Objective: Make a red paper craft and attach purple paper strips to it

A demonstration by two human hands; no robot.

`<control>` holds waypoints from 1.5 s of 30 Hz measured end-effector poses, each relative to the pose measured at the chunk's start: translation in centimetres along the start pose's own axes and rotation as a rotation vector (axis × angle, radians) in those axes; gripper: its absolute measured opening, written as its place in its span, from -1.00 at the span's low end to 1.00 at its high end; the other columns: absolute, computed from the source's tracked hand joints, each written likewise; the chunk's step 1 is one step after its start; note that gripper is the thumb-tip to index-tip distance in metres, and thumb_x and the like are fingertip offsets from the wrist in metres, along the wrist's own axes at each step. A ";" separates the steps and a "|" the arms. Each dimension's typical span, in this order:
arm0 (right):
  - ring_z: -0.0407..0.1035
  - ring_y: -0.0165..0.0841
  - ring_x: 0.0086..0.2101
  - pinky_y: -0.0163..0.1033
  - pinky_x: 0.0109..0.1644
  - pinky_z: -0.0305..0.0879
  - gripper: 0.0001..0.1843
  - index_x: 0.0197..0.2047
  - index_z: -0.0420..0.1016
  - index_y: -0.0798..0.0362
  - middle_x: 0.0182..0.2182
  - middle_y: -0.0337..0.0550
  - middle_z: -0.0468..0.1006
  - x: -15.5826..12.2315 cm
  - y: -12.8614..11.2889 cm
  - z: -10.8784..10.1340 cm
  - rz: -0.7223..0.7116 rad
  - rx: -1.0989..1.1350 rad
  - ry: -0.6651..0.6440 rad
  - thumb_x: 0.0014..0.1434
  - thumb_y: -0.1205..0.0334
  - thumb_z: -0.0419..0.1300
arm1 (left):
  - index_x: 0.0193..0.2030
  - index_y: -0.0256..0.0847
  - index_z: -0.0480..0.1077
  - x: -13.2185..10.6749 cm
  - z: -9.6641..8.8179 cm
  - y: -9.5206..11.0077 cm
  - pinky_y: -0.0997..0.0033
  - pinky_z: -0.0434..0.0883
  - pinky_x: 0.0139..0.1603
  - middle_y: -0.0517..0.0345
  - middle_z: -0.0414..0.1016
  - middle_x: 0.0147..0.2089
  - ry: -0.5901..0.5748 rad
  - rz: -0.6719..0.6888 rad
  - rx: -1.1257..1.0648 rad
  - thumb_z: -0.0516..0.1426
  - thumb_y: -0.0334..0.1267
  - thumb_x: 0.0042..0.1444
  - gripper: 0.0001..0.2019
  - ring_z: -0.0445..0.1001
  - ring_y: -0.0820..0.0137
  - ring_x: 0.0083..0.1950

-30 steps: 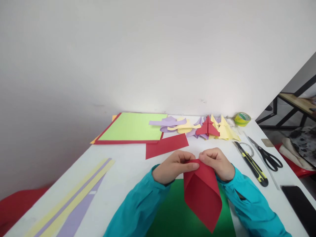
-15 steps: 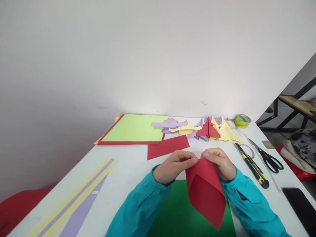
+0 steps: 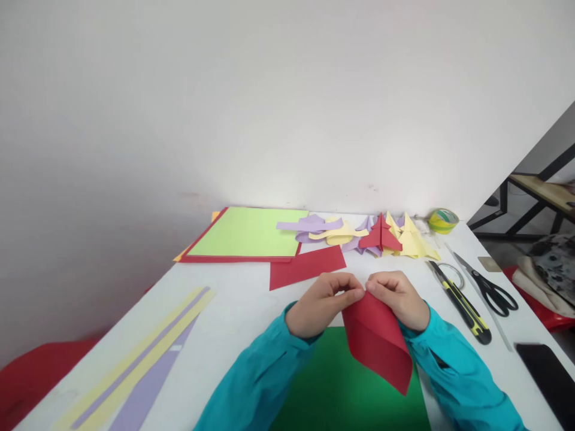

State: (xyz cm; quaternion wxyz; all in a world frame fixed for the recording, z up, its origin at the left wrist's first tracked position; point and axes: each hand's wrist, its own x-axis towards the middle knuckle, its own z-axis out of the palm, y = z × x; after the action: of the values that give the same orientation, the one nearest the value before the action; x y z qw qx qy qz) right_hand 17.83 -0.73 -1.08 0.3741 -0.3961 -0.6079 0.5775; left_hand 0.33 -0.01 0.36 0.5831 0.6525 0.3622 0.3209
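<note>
Above green sheet (image 3: 341,389), 2 hands (image 3: 317,304) (image 3: 401,299), pinched closed, holding curled red paper (image 3: 376,335)

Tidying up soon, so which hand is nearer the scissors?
Right: the right hand is left of the scissors, with the utility knife between; the left hand is farther left.

White bench (image 3: 238,335), with a green sheet (image 3: 323,383) in front. Left: yellow and purple paper strips (image 3: 150,357). Back: stacked coloured sheets (image 3: 247,233), a red paper rectangle (image 3: 309,268), folded paper shapes (image 3: 381,237), a tape roll (image 3: 442,227). Right: a box cutter (image 3: 465,309), black scissors (image 3: 485,284), a flat black object (image 3: 545,371).
</note>
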 end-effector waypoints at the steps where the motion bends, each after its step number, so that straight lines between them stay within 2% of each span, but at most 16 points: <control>1: 0.01 -0.53 -0.61 -0.36 -0.56 -0.09 -0.52 -0.59 0.31 0.12 -0.68 -0.35 0.19 0.0 0.0 0.0 -0.010 -0.021 0.003 0.04 -0.14 0.15 | -0.51 -0.28 0.35 0.0 0.0 0.0 0.48 0.14 -0.41 0.27 0.20 -0.55 -0.017 -0.005 -0.012 0.12 -0.09 0.03 -0.72 0.13 0.50 -0.46; 7: 0.01 -0.52 -0.59 -0.36 -0.54 -0.06 -0.52 -0.60 0.29 0.12 -0.67 -0.35 0.18 0.0 -0.3 0.0 -0.020 -0.072 0.004 0.06 -0.14 0.13 | -0.54 -0.27 0.27 0.1 0.0 0.1 0.48 0.09 -0.45 0.31 0.11 -0.57 -0.065 -0.012 -0.044 0.10 -0.06 0.04 -0.69 0.06 0.52 -0.48; 14: 0.00 -0.52 -0.59 -0.36 -0.55 -0.07 -0.51 -0.59 0.30 0.11 -0.67 -0.34 0.18 0.1 -0.1 0.0 -0.012 -0.067 0.046 0.05 -0.17 0.13 | -0.60 -0.25 0.20 0.1 0.1 0.2 0.47 0.08 -0.46 0.30 0.06 -0.58 0.004 -0.010 0.025 0.03 -0.01 0.08 -0.62 0.04 0.51 -0.48; 19: 0.01 -0.52 -0.61 -0.36 -0.56 -0.08 -0.51 -0.59 0.31 0.11 -0.67 -0.33 0.20 0.1 -0.1 0.1 -0.004 -0.045 0.069 0.05 -0.17 0.12 | -0.42 -0.29 0.37 0.0 0.2 -0.1 0.45 0.22 -0.34 0.18 0.32 -0.44 0.053 0.000 0.006 0.10 -0.05 0.05 -0.71 0.24 0.43 -0.36; 22: 0.01 -0.52 -0.61 -0.36 -0.57 -0.08 -0.52 -0.59 0.31 0.11 -0.67 -0.33 0.20 0.2 -0.1 0.1 -0.011 -0.050 0.079 0.06 -0.16 0.12 | -0.43 -0.29 0.38 0.0 0.1 -0.3 0.45 0.22 -0.33 0.18 0.33 -0.45 0.064 0.010 0.008 0.17 -0.12 -0.01 -0.77 0.25 0.45 -0.36; 28: 0.03 -0.51 -0.59 -0.35 -0.55 -0.05 -0.51 -0.59 0.32 0.11 -0.66 -0.32 0.21 0.2 -0.1 0.2 0.003 -0.062 0.063 0.04 -0.18 0.13 | -0.55 -0.27 0.32 0.0 0.1 -0.1 0.45 0.17 -0.36 0.27 0.21 -0.56 0.026 0.002 0.013 0.13 -0.13 0.02 -0.75 0.15 0.49 -0.44; 34: 0.01 -0.51 -0.60 -0.35 -0.55 -0.07 -0.50 -0.60 0.30 0.11 -0.67 -0.33 0.20 0.2 0.1 0.3 0.015 -0.066 0.037 0.04 -0.18 0.12 | -0.56 -0.26 0.29 0.0 0.0 0.1 0.45 0.14 -0.36 0.28 0.16 -0.56 0.018 -0.009 -0.007 0.12 -0.15 0.00 -0.75 0.12 0.49 -0.44; 39: 0.02 -0.51 -0.59 -0.36 -0.54 -0.05 -0.50 -0.60 0.29 0.11 -0.67 -0.34 0.19 0.2 0.3 0.3 0.003 -0.077 0.028 0.07 -0.17 0.11 | -0.56 -0.26 0.30 0.1 0.0 -0.1 0.46 0.13 -0.39 0.28 0.17 -0.56 0.000 -0.020 -0.030 0.13 -0.11 0.00 -0.73 0.11 0.49 -0.45; 45: 0.04 -0.51 -0.59 -0.35 -0.53 -0.03 -0.50 -0.59 0.30 0.11 -0.66 -0.33 0.22 0.3 0.3 0.3 -0.001 -0.078 0.031 0.07 -0.18 0.10 | -0.56 -0.26 0.26 0.2 0.0 -0.3 0.47 0.09 -0.45 0.29 0.15 -0.57 -0.086 -0.074 -0.113 0.12 0.00 -0.01 -0.65 0.08 0.51 -0.48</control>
State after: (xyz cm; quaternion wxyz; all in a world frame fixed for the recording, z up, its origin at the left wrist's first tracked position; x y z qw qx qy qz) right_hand 17.46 -0.61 -1.36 0.3680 -0.4189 -0.6246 0.5468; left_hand 0.41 0.16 0.02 0.6455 0.6179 0.3419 0.2908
